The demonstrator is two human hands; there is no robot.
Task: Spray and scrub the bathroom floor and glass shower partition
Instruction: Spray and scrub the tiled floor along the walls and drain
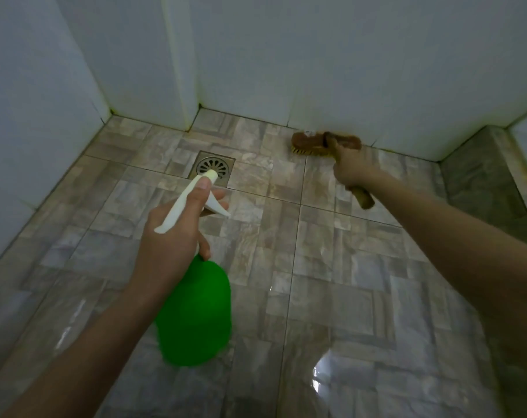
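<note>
At one o'clock, along the floor [331, 267] edge under the wall [346, 70]: brush [325, 143], bristles down, handle wrapped tight by the right grip [351, 170], likely for scouring the grimy joint. At seven o'clock: green spray bottle [196, 309], neck clasped by the left grip [178, 224], nozzle aimed toward the drain [213, 168], ready for wetting.

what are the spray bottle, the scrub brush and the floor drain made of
Spray bottle: likely plastic, smooth bright green body with a glossy white trigger head.
Scrub brush: looks like wood, matte brown block and handle, pale yellow bristles of unclear fibre.
Floor drain: seems metal, dull grey sheen on its slotted round grate.
</note>
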